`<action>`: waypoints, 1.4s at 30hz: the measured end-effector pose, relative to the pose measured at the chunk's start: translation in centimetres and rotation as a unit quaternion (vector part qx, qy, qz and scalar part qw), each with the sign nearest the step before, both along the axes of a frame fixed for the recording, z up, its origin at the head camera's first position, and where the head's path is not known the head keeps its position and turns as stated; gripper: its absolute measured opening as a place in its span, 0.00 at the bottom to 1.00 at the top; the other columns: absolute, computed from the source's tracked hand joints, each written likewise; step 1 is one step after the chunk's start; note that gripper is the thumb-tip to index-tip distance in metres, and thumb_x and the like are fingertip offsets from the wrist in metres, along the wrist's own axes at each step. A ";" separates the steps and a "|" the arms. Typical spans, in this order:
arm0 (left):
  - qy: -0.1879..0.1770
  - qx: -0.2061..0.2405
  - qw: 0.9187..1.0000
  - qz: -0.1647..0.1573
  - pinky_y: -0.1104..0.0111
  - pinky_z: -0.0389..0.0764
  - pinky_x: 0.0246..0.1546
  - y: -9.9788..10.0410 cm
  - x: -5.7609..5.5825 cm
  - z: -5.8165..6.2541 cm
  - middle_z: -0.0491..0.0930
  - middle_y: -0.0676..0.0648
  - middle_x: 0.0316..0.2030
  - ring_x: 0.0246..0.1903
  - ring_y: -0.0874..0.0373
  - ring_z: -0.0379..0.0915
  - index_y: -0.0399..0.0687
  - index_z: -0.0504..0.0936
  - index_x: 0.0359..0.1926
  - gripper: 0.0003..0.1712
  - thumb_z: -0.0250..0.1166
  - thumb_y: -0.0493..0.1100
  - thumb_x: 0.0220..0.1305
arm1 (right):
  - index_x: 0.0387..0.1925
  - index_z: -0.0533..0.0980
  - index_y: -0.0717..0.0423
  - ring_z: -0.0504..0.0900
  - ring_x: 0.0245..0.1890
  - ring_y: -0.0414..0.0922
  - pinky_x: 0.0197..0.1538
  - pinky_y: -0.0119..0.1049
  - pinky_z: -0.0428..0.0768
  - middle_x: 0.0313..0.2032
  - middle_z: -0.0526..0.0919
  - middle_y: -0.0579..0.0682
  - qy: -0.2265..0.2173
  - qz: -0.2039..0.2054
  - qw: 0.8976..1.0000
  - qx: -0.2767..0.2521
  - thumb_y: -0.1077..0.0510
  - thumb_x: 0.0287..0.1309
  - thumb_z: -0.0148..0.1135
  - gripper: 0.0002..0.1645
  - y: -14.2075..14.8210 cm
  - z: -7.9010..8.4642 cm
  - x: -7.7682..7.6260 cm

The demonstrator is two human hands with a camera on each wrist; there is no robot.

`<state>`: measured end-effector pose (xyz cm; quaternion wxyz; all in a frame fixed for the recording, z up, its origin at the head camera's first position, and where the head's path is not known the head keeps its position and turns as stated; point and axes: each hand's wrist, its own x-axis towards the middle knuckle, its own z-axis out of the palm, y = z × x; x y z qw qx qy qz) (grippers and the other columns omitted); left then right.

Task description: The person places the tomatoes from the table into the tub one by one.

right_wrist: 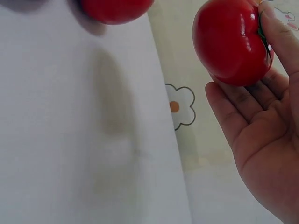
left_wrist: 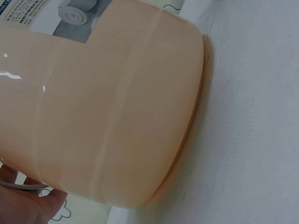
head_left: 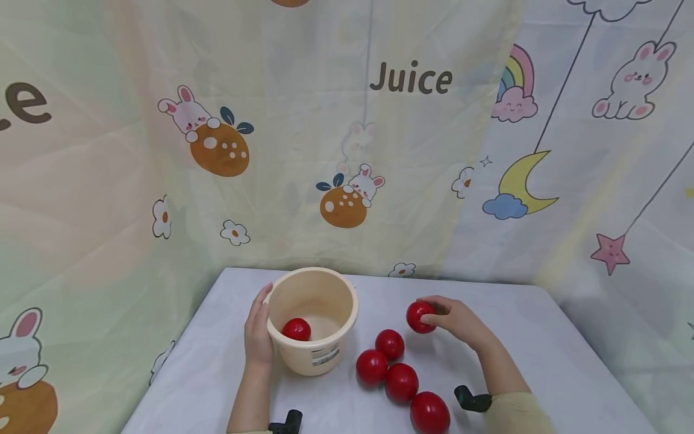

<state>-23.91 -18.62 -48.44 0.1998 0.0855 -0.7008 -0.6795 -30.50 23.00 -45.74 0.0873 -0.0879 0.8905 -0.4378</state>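
Note:
A cream plastic bucket (head_left: 312,355) stands on the white table with one red tomato (head_left: 296,330) inside. My left hand (head_left: 259,337) grips the bucket's left side near the rim; in the left wrist view only part of that hand (left_wrist: 28,205) shows, beyond the bucket wall (left_wrist: 117,102). Over to the right, my right hand (head_left: 458,320) holds another tomato (head_left: 420,317) above the table. The right wrist view shows the green stem end of this tomato (right_wrist: 231,42) between thumb and fingers, with the palm (right_wrist: 271,144) partly turned to the camera.
Several more tomatoes (head_left: 401,383) lie in a loose line on the table (head_left: 542,361) between the bucket and my right forearm. A printed cloth (head_left: 293,150) hangs behind the table and along its sides. Black straps (head_left: 473,399) sit at both wrists.

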 end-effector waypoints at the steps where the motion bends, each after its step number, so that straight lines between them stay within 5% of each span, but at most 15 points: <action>1: 0.000 0.000 1.000 0.000 0.49 0.68 0.69 0.0 0.0 0.0 0.67 0.66 0.68 0.70 0.61 0.61 0.83 0.67 0.66 0.23 0.40 0.65 0.74 | 0.62 0.75 0.41 0.75 0.60 0.52 0.54 0.53 0.82 0.56 0.80 0.49 0.002 0.002 1.000 -0.001 0.39 0.52 0.71 0.35 0.0 0.3 -0.1; 25: -0.007 0.001 1.000 -0.006 0.50 0.66 0.70 -0.1 0.1 0.6 0.66 0.63 0.69 0.71 0.60 0.59 0.78 0.65 0.68 0.23 0.40 0.59 0.77 | 0.65 0.71 0.45 0.73 0.61 0.57 0.51 0.48 0.84 0.60 0.77 0.54 0.039 0.035 0.999 -0.002 0.41 0.49 0.75 0.42 -2.0 7.9 -2.1; 42: 0.014 0.001 1.000 -0.001 0.51 0.66 0.70 -0.2 -0.1 -0.1 0.67 0.66 0.68 0.69 0.63 0.61 0.81 0.67 0.66 0.22 0.39 0.62 0.76 | 0.62 0.74 0.41 0.74 0.59 0.55 0.50 0.46 0.85 0.58 0.78 0.50 0.063 0.076 0.995 -0.017 0.39 0.45 0.76 0.41 -4.1 11.2 -3.1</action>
